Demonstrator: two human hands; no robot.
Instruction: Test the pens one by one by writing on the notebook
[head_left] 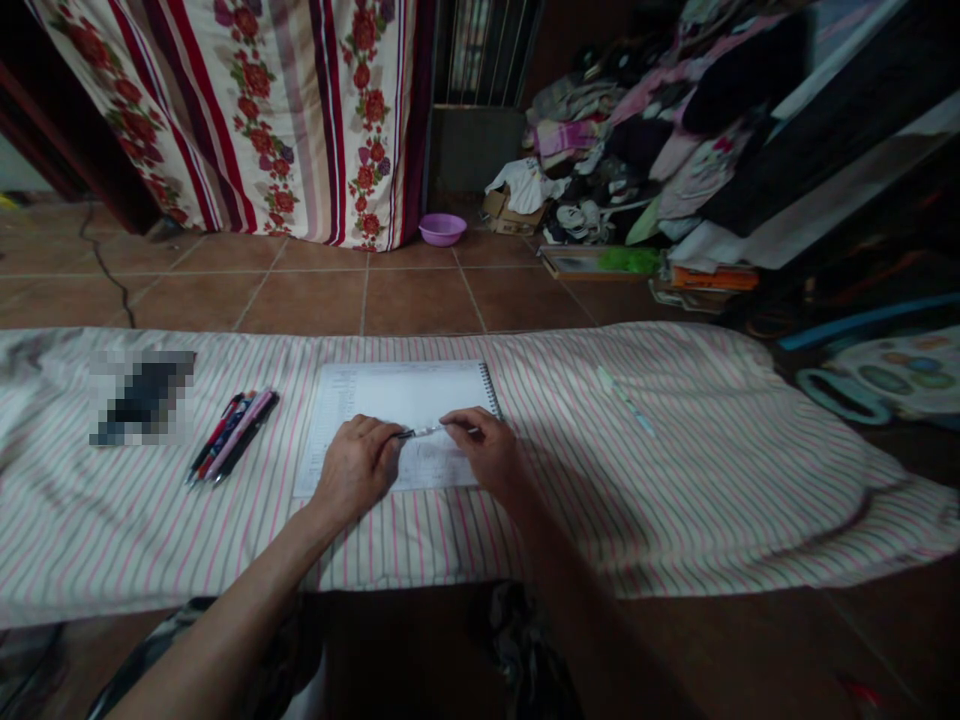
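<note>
A spiral notebook (409,390) lies open on the striped cloth in front of me, its wire binding on the right edge. Just over its lower half, my left hand (354,458) is closed in a pinch on the dark end of a slim pen (424,431). The other end sits between the thumb and fingers of my right hand (486,448). The pen is held level, with a pale middle section showing between the hands; whether it is in one piece or two I cannot tell. Left of the notebook rests a bundle of several pens (232,437).
A pale, thin stick-like item (626,402) lies on the striped cloth (570,520) at the right. A blurred-out dark object (146,398) is at the far left. Beyond, on the tiled floor, are a purple basin (442,230), a floral curtain (300,120) and heaped clothes (622,130).
</note>
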